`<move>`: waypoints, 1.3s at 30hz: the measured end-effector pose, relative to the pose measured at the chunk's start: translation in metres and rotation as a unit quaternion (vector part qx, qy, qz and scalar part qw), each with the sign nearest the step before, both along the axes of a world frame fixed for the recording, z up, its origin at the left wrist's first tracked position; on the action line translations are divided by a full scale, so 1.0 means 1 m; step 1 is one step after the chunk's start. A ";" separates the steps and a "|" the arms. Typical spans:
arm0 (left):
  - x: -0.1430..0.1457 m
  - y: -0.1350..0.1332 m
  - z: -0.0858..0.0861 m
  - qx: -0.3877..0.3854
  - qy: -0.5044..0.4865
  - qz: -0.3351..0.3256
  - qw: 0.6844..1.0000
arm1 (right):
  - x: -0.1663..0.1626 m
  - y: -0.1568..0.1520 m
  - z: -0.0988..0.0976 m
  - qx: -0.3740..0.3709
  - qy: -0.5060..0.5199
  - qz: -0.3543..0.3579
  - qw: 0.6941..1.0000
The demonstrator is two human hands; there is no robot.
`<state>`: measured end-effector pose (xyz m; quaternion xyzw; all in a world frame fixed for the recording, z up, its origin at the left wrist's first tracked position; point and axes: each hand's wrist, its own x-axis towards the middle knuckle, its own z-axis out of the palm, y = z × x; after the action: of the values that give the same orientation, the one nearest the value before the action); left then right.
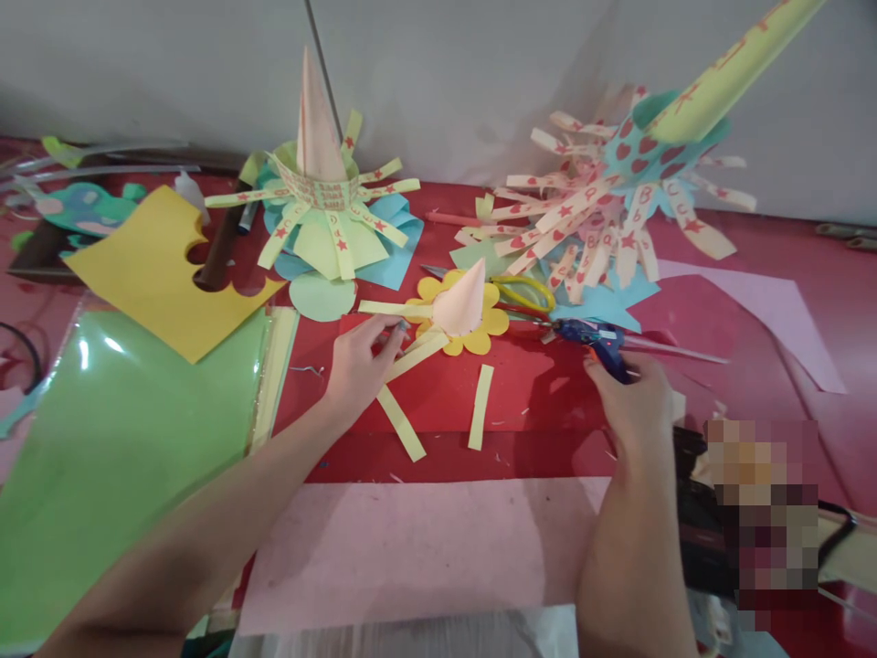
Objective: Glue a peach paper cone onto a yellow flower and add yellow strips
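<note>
My left hand [361, 359] is closed, thumb and fingertips pinched at a pale yellow paper strip [417, 355]. This strip and another one reach to a yellow paper flower [494, 320]. On the flower stands a small pale pink paper cone [460, 300]. My right hand [634, 393] is wrapped round the handle of a blue hot glue gun [595, 336], its nozzle pointing left toward the flower. Two loose paper strips [480, 408] lie in front, on the red sheet. Scissors with yellow handles [526, 292] rest just behind the flower, partly hidden by it.
Behind stand two paper figures: a pink cone with strips [321, 137] and a blue collar with hearts [637, 146]. A cut yellow sheet [154, 265] and a green pack [137, 439] lie at left. Pink paper [425, 539] is nearest me; a pixelated patch hides the right.
</note>
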<state>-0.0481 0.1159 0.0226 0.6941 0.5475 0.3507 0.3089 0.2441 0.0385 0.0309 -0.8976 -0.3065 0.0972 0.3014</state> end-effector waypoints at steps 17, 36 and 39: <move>0.000 0.001 -0.016 0.166 0.150 -0.200 0.954 | -0.087 -0.002 -0.003 0.091 -0.089 0.173 0.977; 0.000 0.004 -0.012 0.072 0.175 -0.167 0.968 | -0.079 0.003 -0.014 0.121 -0.119 0.208 0.963; 0.000 0.004 -0.012 0.070 0.173 -0.165 0.968 | -0.079 0.002 -0.011 0.120 -0.106 0.211 0.964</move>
<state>-0.0476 0.1199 0.0107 0.8451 0.4442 0.2071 0.2136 0.1654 0.0404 0.0196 -0.7750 -0.5287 0.0255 0.3453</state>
